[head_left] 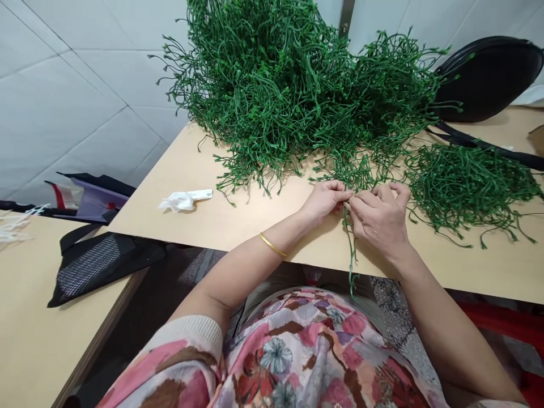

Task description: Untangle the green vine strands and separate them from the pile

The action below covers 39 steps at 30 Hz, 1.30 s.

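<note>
Left hand and right hand pinch a green plastic-looking stem above the table (tail dangling past its edge); such thin stuff probably wants light, steady pressure.

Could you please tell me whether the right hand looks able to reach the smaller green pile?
Likely yes: the smaller green pile lies beside the right hand, nothing blocking, though it seems to pinch a green stem.
</note>
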{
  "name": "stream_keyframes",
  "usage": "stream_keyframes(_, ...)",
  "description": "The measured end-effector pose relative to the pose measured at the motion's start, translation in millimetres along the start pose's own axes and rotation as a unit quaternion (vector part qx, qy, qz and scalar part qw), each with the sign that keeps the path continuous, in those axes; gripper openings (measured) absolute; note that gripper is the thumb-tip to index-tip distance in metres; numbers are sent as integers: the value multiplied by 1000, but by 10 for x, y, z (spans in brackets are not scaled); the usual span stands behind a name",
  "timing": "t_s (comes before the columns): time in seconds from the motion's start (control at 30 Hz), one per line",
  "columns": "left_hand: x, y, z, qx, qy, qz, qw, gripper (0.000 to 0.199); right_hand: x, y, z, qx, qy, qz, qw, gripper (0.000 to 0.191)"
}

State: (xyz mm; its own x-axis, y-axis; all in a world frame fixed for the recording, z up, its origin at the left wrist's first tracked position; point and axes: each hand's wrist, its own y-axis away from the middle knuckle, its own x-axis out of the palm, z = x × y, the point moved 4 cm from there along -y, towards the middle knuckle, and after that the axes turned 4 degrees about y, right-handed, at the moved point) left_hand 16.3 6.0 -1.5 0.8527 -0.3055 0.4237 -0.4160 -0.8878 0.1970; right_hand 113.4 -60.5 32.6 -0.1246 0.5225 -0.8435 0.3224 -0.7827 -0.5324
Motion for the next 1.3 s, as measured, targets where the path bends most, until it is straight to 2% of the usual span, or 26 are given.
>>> stream_keyframes(0.13, -55, -17, -26, 13, 27, -78, 996, 30, -231, 62, 293, -71, 3, -64, 995, 17)
stream_keyframes(0.2, -72, -19, -37, 24, 18, -81, 996, 30, -350, 89, 362, -80, -24, -102, 991, 12)
stream_keyframes(0.23, -70, -17, -38, 28, 7, -68, 997, 30, -396, 92, 337, -58, -45, -119, 990, 10)
stream_keyframes(0.3, -67, -10, -34, 34, -14, -42, 998, 30, -445, 83, 170, 39, -114, -142, 982, 10)
stream_keyframes(0.4, -79, -5, -30, 35, -21, -32, 999, 28, -387, 74, -155, 202, -254, -134, 936, 18)
stream_keyframes(0.47, -83, -11, -32, 35, -22, -28, 999, 27, -300, 67, -262, 253, -313, -108, 909, 22)
stream_keyframes(0.57, -83, -19, -35, 32, -16, -21, 999, 28, -139, 48, -248, 264, -322, -46, 908, 20)
stream_keyframes(0.73, -89, -10, -48, 34, -9, -14, 999, 27, 133, 42, -88, 198, -338, 73, 917, 23)
stream_keyframes(0.83, -85, -1, -63, 31, -9, -18, 999, 26, 186, 54, -46, 166, -306, 109, 931, 23)
stream_keyframes(0.97, -67, 25, -50, 21, -12, -57, 998, 29, 111, 40, -7, 112, -126, 83, 982, 22)
stream_keyframes(1.1, -33, 36, -5, 29, -31, -68, 997, 30, -16, 27, 115, 43, -7, 42, 998, 17)
stream_keyframes(1.2, -66, -6, -9, 37, -15, -95, 995, 31, -184, 76, 356, -19, -35, 13, 999, 18)
stream_keyframes(1.27, -128, -33, -41, 47, 5, -144, 988, 33, -344, 139, 577, -101, -107, 3, 989, 19)
stream_keyframes(1.3, -145, -41, -61, 49, -2, -152, 987, 34, -426, 170, 653, -135, -139, 4, 981, 20)
